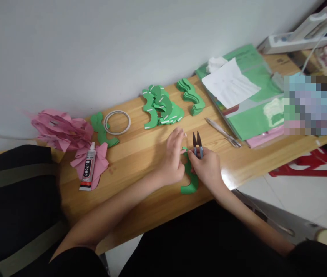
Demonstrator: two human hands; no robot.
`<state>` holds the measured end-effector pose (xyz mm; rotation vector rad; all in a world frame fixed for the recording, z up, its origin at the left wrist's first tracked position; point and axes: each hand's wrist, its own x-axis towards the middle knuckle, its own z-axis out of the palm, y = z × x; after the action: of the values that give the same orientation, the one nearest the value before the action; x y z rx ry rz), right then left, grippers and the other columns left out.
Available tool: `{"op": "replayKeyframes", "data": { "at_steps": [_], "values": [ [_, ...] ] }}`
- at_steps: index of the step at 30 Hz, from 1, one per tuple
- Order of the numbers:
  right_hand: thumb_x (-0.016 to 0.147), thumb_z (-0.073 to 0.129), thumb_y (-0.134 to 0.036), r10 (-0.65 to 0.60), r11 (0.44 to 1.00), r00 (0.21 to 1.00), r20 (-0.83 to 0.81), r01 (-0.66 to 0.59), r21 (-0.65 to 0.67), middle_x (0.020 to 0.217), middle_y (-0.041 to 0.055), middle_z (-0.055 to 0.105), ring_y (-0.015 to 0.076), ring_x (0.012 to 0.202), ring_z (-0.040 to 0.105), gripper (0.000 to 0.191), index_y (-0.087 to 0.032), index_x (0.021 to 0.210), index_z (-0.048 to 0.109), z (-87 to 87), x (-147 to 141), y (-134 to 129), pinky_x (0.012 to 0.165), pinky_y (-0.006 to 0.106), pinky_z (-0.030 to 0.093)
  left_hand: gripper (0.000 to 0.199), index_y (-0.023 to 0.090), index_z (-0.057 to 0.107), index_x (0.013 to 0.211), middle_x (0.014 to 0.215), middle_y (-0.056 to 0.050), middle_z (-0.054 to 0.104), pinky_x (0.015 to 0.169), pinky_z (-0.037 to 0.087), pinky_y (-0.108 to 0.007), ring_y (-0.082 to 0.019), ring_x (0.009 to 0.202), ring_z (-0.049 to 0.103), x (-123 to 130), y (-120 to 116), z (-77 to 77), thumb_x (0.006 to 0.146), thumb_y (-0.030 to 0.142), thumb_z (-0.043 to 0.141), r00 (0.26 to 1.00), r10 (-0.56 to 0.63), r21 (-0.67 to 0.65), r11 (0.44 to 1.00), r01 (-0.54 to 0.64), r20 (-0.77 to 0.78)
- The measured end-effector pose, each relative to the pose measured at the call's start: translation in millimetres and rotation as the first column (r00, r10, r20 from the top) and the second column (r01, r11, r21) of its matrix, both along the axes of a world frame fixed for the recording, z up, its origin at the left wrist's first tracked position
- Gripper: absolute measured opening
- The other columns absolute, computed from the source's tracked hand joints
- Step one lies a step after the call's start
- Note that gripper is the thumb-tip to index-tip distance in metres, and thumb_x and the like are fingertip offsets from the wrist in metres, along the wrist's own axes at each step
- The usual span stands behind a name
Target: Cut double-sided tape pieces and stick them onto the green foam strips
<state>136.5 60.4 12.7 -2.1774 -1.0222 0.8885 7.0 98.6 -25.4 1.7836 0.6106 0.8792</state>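
Near the front edge of the table, a wavy green paper piece (192,184) lies between my two hands. My right hand (207,165) is closed round small dark-bladed scissors (197,140), their tips pointing away from me and a little apart; its thumb and finger also meet at the green piece's upper end. My left hand (174,159) is at the left side of the piece, fingers bent and raised, with a small whitish bit at a fingertip. Whether its thumb and fingers pinch anything is too small to tell.
Behind my hands lie green cutouts with white strips (166,107), a green stack (190,96) and a pen (222,132). Leftward are a tape roll (105,122), glue tube (88,167), pink paper (62,129) and a black bag (16,207). Green sheets (238,123) lie right.
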Motion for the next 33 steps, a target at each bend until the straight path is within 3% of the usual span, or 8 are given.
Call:
{"op": "replayKeyframes", "data": {
  "at_steps": [3,8,11,15,18,21,25,33],
  "values": [
    [0.08,0.06,-0.032,0.07,0.998,0.993,0.09,-0.069,-0.013,0.039,0.0003,0.052,0.0183,0.042,0.053,0.033,-0.025,0.052,0.043,0.3,2,2,0.049,0.029,0.034,0.112,0.042,-0.009,0.152,0.164,-0.004,-0.007,0.104,0.048,-0.058,-0.037,0.15,0.011,2,-1,1.9,0.065,-0.009,0.039,0.997,-0.014,0.151,0.988,0.026,-0.078],
    [0.077,0.066,-0.035,0.115,0.993,0.976,0.185,-0.11,-0.037,0.039,0.0001,0.05,0.0169,0.043,0.048,0.04,-0.026,0.05,0.038,4.3,9,7,0.049,0.029,0.029,0.109,0.041,-0.009,0.152,0.163,-0.008,-0.004,0.103,0.048,-0.057,-0.037,0.149,0.018,6,-4,-0.9,0.067,-0.008,0.038,0.996,0.03,0.154,0.988,-0.017,-0.083],
    [0.075,0.068,-0.034,0.084,0.996,0.987,0.135,-0.081,-0.033,0.039,-0.0006,0.05,0.0156,0.04,0.048,0.037,-0.025,0.051,0.041,4.9,21,3,0.047,0.028,0.03,0.104,0.042,0.001,0.152,0.161,-0.009,0.004,0.094,0.056,-0.047,-0.033,0.141,0.034,6,-2,-2.0,0.07,-0.006,0.043,0.998,0.067,0.02,0.998,-0.067,-0.005],
    [0.077,0.064,-0.037,0.018,0.999,0.975,-0.222,-0.007,0.05,0.036,-0.0017,0.052,0.0134,0.034,0.05,0.031,-0.023,0.055,0.047,4.6,33,-5,0.041,0.025,0.036,0.095,0.04,0.01,0.149,0.155,-0.01,0.024,0.096,0.054,-0.043,-0.026,0.129,0.05,0,2,10.6,0.072,0.002,0.052,0.962,0.16,-0.322,0.943,-0.083,0.223],
    [0.069,0.07,-0.048,-0.061,0.982,0.853,-0.518,0.145,0.122,0.036,-0.0056,0.049,0.0106,0.029,0.046,0.035,-0.021,0.059,0.049,9.9,30,-8,0.035,0.022,0.034,0.093,0.038,0.019,0.145,0.15,-0.009,0.035,0.096,0.052,-0.042,-0.024,0.122,0.057,-5,-1,27.0,0.067,0.005,0.058,0.907,0.233,-0.527,0.85,-0.016,0.35],
    [0.059,0.077,-0.054,-0.089,0.969,0.677,-0.73,0.23,0.095,0.036,-0.0092,0.046,0.0086,0.027,0.043,0.042,-0.018,0.071,0.057,18.9,22,-8,0.03,0.02,0.031,0.093,0.036,0.025,0.142,0.148,-0.009,0.039,0.095,0.051,-0.04,-0.025,0.12,0.058,-6,-10,38.6,0.062,0.005,0.061,0.886,0.284,-0.625,0.781,0.01,0.368],
    [0.057,0.078,-0.054,-0.07,0.964,0.579,-0.813,0.248,0.094,0.035,-0.0093,0.046,0.0075,0.026,0.042,0.044,-0.017,0.074,0.061,25.1,17,-9,0.029,0.018,0.03,0.097,0.036,0.025,0.142,0.149,-0.009,0.039,0.094,0.051,-0.04,-0.026,0.12,0.058,-5,-21,45.3,0.059,0.005,0.063,0.887,0.313,-0.666,0.746,-0.009,0.338],
    [0.057,0.081,-0.05,-0.088,0.951,0.62,-0.78,0.286,0.121,0.034,-0.0103,0.044,0.0061,0.026,0.04,0.043,-0.016,0.073,0.061,25.2,22,-11,0.029,0.018,0.03,0.094,0.03,0.022,0.144,0.145,-0.014,0.046,0.064,0.055,-0.03,-0.02,0.094,0.065,-10,-30,62.1,0.059,0.011,0.06,0.911,0.239,-0.765,0.633,0.116,0.336]
  ]
}}
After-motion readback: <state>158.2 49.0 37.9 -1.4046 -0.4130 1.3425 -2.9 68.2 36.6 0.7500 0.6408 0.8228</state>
